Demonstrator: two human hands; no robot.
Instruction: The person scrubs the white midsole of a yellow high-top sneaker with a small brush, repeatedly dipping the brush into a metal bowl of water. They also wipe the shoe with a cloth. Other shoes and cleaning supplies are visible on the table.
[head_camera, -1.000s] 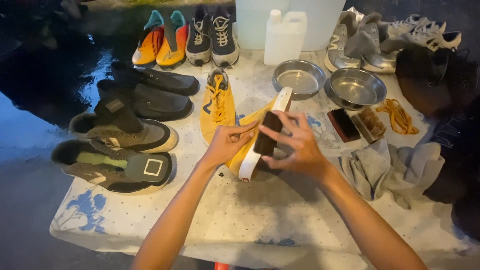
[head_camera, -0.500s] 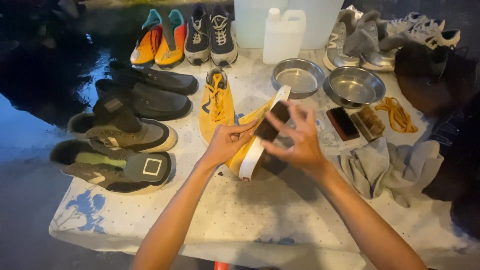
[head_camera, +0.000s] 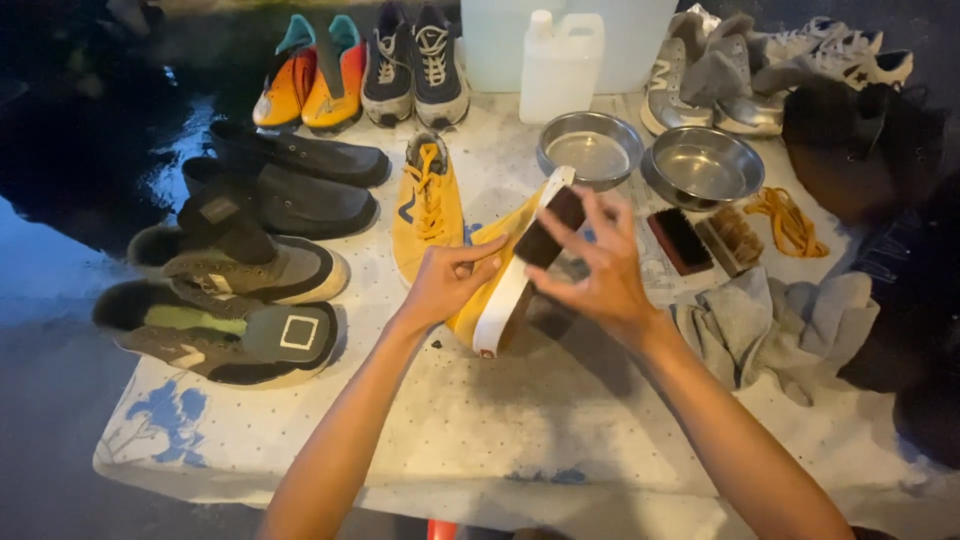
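Note:
My left hand (head_camera: 443, 282) grips a yellow shoe (head_camera: 482, 290) that lies on its side, its white sole edge turned up. My right hand (head_camera: 596, 268) holds a dark brush (head_camera: 549, 228) against the upper part of that sole. The second yellow shoe (head_camera: 428, 205), with orange laces, lies flat just to the left. Everything rests on a white patterned table cloth (head_camera: 500, 430).
Dark and grey shoes (head_camera: 250, 270) line the left side, with orange and navy pairs at the back. Two metal bowls (head_camera: 702, 163), a white jug (head_camera: 558, 65), two spare brushes (head_camera: 685, 241), orange laces (head_camera: 785, 222) and a grey cloth (head_camera: 770, 325) lie at the right.
My right hand has slid the brush up along the sole toward the shoe's far end. My left hand has kept its hold on the shoe.

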